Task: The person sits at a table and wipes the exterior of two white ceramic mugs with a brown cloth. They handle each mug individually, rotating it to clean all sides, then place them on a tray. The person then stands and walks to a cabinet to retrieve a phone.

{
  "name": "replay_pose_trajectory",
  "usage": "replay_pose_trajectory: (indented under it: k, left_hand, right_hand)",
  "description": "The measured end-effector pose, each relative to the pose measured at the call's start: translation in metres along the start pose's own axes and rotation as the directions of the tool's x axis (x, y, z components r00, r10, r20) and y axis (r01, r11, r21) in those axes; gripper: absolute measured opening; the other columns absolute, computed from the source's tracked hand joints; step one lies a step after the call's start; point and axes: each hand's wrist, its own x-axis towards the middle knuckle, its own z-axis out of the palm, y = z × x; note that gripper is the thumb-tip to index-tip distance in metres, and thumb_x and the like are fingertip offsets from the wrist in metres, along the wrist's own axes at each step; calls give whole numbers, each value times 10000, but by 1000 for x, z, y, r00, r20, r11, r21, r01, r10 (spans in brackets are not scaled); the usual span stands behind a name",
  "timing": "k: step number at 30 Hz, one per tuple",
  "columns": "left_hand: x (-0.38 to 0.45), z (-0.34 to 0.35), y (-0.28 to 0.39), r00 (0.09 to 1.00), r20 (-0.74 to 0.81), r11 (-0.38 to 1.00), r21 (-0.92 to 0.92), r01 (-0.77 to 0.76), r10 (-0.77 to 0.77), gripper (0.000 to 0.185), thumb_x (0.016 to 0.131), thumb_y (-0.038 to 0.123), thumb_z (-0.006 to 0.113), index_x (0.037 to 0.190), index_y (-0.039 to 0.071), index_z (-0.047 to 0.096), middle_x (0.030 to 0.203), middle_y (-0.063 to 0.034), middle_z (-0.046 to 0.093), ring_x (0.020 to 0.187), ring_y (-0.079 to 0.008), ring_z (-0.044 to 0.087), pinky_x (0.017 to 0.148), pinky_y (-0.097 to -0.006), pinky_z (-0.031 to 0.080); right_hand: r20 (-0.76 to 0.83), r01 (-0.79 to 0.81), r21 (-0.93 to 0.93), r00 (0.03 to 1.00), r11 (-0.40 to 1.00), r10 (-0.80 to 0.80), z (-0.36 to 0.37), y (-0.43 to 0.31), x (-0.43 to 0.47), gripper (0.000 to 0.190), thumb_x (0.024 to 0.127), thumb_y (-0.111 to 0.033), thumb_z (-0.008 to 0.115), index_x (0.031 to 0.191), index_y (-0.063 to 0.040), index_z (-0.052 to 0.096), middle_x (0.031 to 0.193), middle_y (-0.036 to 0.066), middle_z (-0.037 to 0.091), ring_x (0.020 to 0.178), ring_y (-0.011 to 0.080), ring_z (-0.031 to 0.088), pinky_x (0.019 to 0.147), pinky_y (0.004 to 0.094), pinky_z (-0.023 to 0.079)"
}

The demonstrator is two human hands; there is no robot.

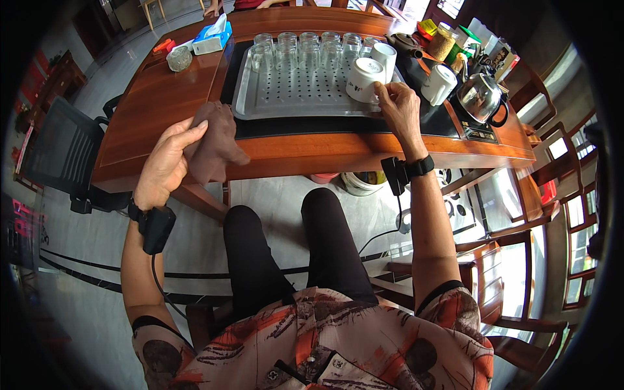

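Observation:
My left hand grips a brown cloth, which hangs loosely in front of the table's near edge. With thumb and fingertips, my right hand pinches the right side of a white mug, where its handle seems hidden by the fingers. That mug is upside down at the right end of a perforated metal tray. Just behind it is another upturned white mug. Several upturned clear glasses line the tray's back. A third white mug lies to the right of the tray.
A steel kettle stands at the right, near a dark teapot and a jar of grains. On the left are a tissue box and a glass bowl. Another person's hand rests at the far edge.

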Motion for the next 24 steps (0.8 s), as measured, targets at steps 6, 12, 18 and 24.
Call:
replay_pose_trajectory:
  k: [6, 12, 18, 24]
  left_hand:
    - [9, -3, -11, 983, 94, 985, 62, -162, 155, 387, 1087, 176, 530, 1408, -38, 553, 1291, -78, 670, 1152, -141, 643, 1041, -300, 496]
    - [40, -26, -15, 832, -330, 589, 808, 4, 446, 504, 1033, 214, 638, 1447, -40, 505, 1306, -225, 663, 1197, -317, 654, 1039, -385, 505]
    - [-117, -25, -69, 955, -118, 453, 891, -19, 272, 393, 974, 219, 687, 1311, 21, 646, 1280, -186, 677, 1183, -375, 641, 992, -439, 519]
    - [-258, -45, -184, 819, -448, 239, 804, 544, -358, 437, 1025, 368, 629, 1249, -2, 691, 1210, -170, 730, 1168, -227, 675, 996, -355, 508]
  right_hand:
    - [-153, 211, -78, 963, 974, -221, -28, -54, -34, 295, 899, -168, 792, 1141, -36, 686, 914, 122, 637, 760, 258, 674, 662, 377, 551]
    - [233, 273, 111, 927, 955, -293, -66, -85, -101, 222, 894, -66, 757, 1105, -31, 697, 881, 109, 634, 775, 262, 691, 667, 363, 563]
    - [889, -21, 25, 457, 999, -12, -117, -15, -199, 155, 897, -169, 731, 989, -44, 739, 887, 121, 719, 806, 314, 716, 730, 387, 576]
    - [996, 125, -56, 71, 991, 48, -125, 33, -238, 131, 892, -185, 670, 878, -74, 737, 801, 114, 728, 733, 294, 718, 699, 383, 565]
